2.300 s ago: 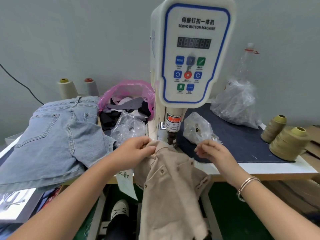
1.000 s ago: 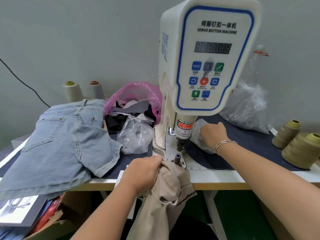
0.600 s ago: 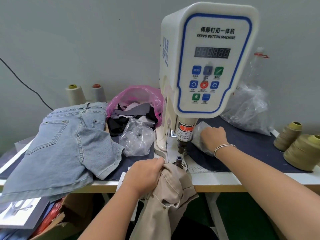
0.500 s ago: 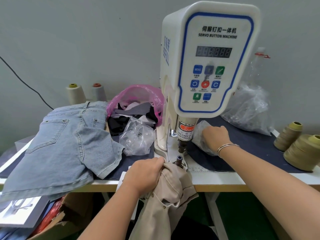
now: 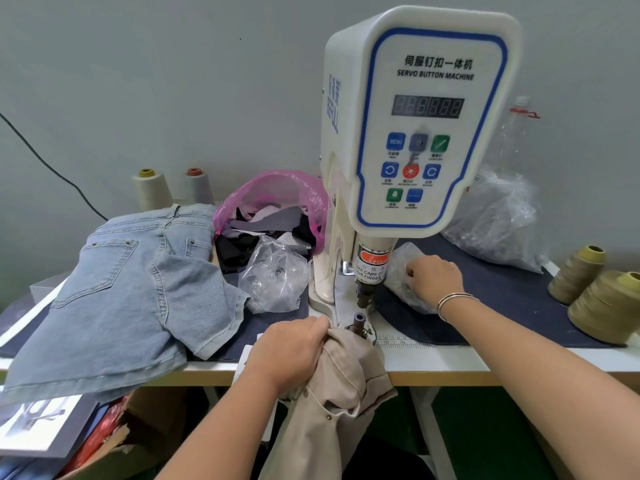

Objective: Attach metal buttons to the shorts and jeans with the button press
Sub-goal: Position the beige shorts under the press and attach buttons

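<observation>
Hands split: left on beige shorts, right in button bag

Left hand (image 5: 289,351) grips the bunched waistband of the beige shorts (image 5: 332,393), fingers curled round the fabric, holding it at the lower die post (image 5: 358,322) of the button press (image 5: 412,133). Rest of the shorts hangs off the front edge of the table (image 5: 433,362).

Right hand (image 5: 434,277) is well apart from the left, on the far side of the press column. Fingers are curled down into a small clear plastic bag (image 5: 398,268) lying on the dark mat (image 5: 502,299); cannot tell whether they pinch anything inside. Bangles (image 5: 453,299) on that wrist.

Upper punch with the red warning label (image 5: 375,259) sits above the die post, gap between them.

Left of the press: another clear bag (image 5: 277,278), a pink bag (image 5: 277,192) of fabric scraps behind it, and light blue jeans (image 5: 128,289) spread over the table's left end. Two pale thread cones (image 5: 152,190) stand by the wall behind the jeans.

Right side: large clear bag (image 5: 498,220) at the back, olive thread cones (image 5: 602,306) at the edge.
</observation>
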Motion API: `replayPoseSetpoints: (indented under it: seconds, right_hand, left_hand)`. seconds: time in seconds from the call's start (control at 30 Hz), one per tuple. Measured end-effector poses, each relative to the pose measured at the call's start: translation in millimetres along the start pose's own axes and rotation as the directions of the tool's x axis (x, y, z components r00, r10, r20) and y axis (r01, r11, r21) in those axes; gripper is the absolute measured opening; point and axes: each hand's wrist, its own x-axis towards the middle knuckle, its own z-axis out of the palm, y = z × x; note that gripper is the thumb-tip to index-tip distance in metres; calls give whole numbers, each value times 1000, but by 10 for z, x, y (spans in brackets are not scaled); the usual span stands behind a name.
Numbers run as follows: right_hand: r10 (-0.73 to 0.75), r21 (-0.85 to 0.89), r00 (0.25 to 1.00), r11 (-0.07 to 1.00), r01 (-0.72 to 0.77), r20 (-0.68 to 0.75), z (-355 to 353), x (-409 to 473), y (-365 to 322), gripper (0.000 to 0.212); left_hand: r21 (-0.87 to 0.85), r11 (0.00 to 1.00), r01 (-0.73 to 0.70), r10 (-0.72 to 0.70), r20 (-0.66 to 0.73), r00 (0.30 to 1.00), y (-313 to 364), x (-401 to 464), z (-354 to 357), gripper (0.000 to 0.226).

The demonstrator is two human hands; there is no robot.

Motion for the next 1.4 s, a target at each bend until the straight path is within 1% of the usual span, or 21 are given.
replayPoseSetpoints:
  seconds: [0.1, 0.17, 0.23, 0.3, 0.37, 0.4, 0.43, 0.47, 0.5, 0.53, 0.57, 0.6, 0.63, 0.7, 0.8, 0.83, 0.93, 1.0, 1.17, 1.27, 1.4]
  right_hand:
    - [-39, -14, 998, 999, 38, -56, -20, -22, 43, 16]
    - [-49, 29, 998, 998, 50, -51, -34, -46, 71, 20]
    - [-25, 156, 999, 987, 32, -45, -47, -72, 106, 20]
    - [21, 308, 997, 951, 4, -78, -105, -116, 168, 16]
    - [104, 501, 981, 865, -7, -166, -207, -204, 226, 12]
    - [172, 634, 965, 773, -7, -199, -262, -275, 228, 11]
    - [251, 780, 950, 625, -10, -189, -317, -365, 200, 11]
    - [310, 898, 944, 438, -37, -112, -358, -472, 135, 12]
    - [311, 963, 950, 251, -103, 21, -377, -605, 28, 12]
    - [246, 973, 954, 106, -204, 173, -359, -739, -95, 11]
    - [143, 950, 941, 11, -311, 306, -323, -861, -221, 13]
    - [36, 919, 919, -64, -390, 393, -285, -963, -337, 15]
    - [-51, 887, 897, -138, -441, 438, -259, -1037, -433, 15]
    - [-144, 822, 867, -276, -498, 477, -234, -1104, -558, 14]
    - [-194, 730, 830, -402, -553, 523, -239, -1127, -618, 8]
    - [-218, 705, 821, -427, -566, 527, -239, -1128, -631, 11]
    - [-280, 669, 812, -464, -581, 511, -275, -1146, -672, 29]
    - [-309, 623, 801, -509, -594, 512, -284, -1150, -692, 26]
    - [-364, 444, 758, -642, -625, 541, -288, -1166, -691, 16]
    - [-411, 357, 731, -675, -646, 545, -328, -1184, -684, 16]
    - [-445, 297, 697, -678, -672, 562, -408, -1183, -679, 14]
  left_hand:
    - [14, 1000, 1, -1, 9, 1000, 1, 3, 4, 10]
    - [16, 1000, 4, -4, 7, 1000, 4, 5, 4, 10]
    - [20, 1000, 10, -11, 9, 1000, 6, 2, 6, 11]
    - [23, 1000, 11, -11, 10, 1000, 4, 2, 10, 11]
    - [22, 1000, 8, -9, 7, 1000, 0, 6, 13, 12]
    - [25, 1000, 7, -7, 5, 1000, -2, 7, 12, 13]
    - [26, 1000, 5, -5, 2, 1000, 0, 8, 10, 13]
    - [22, 1000, 4, -4, -4, 1000, 2, 7, 6, 13]
    - [13, 1000, 4, -3, -9, 1000, 7, 2, 3, 12]
    - [8, 1000, 4, -4, -11, 1000, 10, -3, 1, 12]
    - [10, 1000, 4, -4, -9, 1000, 13, -4, -1, 11]
    - [15, 1000, 5, -4, -5, 1000, 14, -8, -1, 11]
    - [16, 1000, 5, -5, -3, 1000, 16, -9, 0, 11]
    - [13, 1000, 6, -6, -4, 1000, 15, -8, 1, 11]
    - [8, 1000, 2, -2, -3, 1000, 11, -4, -1, 11]
    - [1, 1000, 1, -1, -1, 1000, 10, -6, -1, 11]
    - [10, 1000, 3, -3, 2, 1000, 12, -8, -7, 13]
    - [23, 1000, 5, -5, -5, 1000, 17, -8, -4, 14]
    - [9, 1000, -1, 1, -15, 1000, 19, -8, -3, 13]
    - [-6, 1000, -7, 7, -29, 1000, 14, -9, 3, 13]
    - [-1, 1000, -14, 14, -40, 999, 9, -6, 10, 12]
